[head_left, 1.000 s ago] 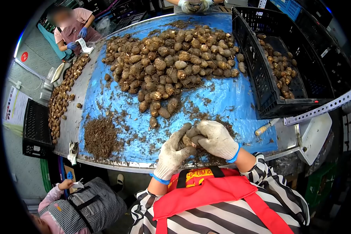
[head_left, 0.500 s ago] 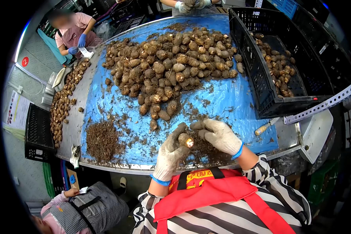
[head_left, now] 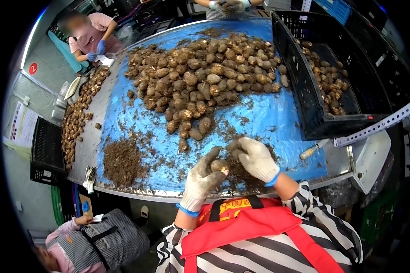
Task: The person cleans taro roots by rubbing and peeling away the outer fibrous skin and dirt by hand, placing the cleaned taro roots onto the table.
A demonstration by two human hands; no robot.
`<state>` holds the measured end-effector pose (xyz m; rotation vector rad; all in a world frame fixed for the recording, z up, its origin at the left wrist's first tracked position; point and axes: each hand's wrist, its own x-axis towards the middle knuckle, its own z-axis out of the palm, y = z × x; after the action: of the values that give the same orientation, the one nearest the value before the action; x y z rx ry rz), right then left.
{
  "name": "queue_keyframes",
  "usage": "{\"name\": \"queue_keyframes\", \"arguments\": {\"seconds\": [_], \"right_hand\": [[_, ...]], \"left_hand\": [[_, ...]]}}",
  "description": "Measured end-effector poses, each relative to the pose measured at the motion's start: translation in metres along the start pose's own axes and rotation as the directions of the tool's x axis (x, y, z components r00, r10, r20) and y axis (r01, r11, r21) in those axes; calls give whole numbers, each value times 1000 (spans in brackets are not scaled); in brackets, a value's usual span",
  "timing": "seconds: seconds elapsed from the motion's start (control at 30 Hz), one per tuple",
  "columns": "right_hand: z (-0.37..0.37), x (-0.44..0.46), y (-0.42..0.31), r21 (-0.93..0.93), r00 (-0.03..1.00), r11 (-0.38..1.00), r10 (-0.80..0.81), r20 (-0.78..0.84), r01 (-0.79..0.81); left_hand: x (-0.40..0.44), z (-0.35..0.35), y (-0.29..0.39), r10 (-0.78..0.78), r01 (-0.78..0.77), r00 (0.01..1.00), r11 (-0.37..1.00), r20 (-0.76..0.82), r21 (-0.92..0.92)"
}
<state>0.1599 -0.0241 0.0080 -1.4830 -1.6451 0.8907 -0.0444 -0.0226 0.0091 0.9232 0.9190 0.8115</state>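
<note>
the soil-stained, white-gloved left hand (head_left: pixel 200 177) curls in a firm grip — the matching white-gloved right hand (head_left: pixel 256 160) hovers just beside it, loosely bent.

Wide-angle head view, brightly lit over the metal work table (head_left: pixel 89 144). Diffuse glare whitens patches of the blue plastic sheet (head_left: pixel 280 109); a bright white strip (head_left: pixel 34 37) glows at upper left. Black crates (head_left: pixel 389 73) at far right sink into dimness. Barrel distortion bows the table's edges; black vignetting rounds the corners. One co-worker's head (head_left: pixel 74 22) is blurred.
</note>
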Motion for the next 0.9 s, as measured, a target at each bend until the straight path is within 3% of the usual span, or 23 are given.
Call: {"name": "queue_keyframes", "arguments": {"seconds": [0.1, 0.13, 0.17, 0.23, 0.3, 0.37, 0.43, 0.5, 0.6, 0.7, 0.73, 0.9], "right_hand": [[-8, -3, -15, 70, 986, 992, -111, 121, 103], [-6, -4, -10, 2, 960, 967, -254, 122, 255], [-2, -4, -6, -66, 912, 915, -388, 129, 399], [7, -6, -3, -115, 918, 913, -380, 113, 392], [11, -3, -4, -136, 926, 917, -361, 108, 374], [12, -1, -8, -168, 949, 935, -300, 94, 313], [16, 5, 14, -263, 962, 926, -267, 58, 272], [12, 3, 15, -204, 982, 962, -174, 71, 185], [5, -5, -1, 201, 984, 974, 70, 162, -103], [1, -14, -10, 159, 976, 981, 78, 203, -111], [6, -16, -13, 254, 977, 949, 151, 151, -185], [17, -14, -2, -85, 999, 995, -44, -8, 43]], "left_hand": [[-2, 3, 16, -73, 69, 997, 974, 7, 216], [-1, 3, 18, -71, 63, 997, 942, 14, 330], [1, 0, 11, -52, 44, 998, 959, 22, 280], [5, -8, -9, -58, 55, 992, 998, 112, 30], [2, -8, 0, -62, 36, 988, 983, 140, 182], [3, -10, -6, -19, 2, 990, 993, 140, 122], [2, -15, -9, -16, -16, 988, 979, 154, 203], [3, -17, -6, 4, -34, 992, 971, 124, 239], [2, -14, -2, 39, -41, 999, 974, 16, 223], [3, -10, -1, 53, -49, 999, 971, -10, 234], [4, -8, -1, 16, -17, 1000, 972, 6, 233], [3, -11, -7, -96, 78, 991, 981, 95, 176]]}}
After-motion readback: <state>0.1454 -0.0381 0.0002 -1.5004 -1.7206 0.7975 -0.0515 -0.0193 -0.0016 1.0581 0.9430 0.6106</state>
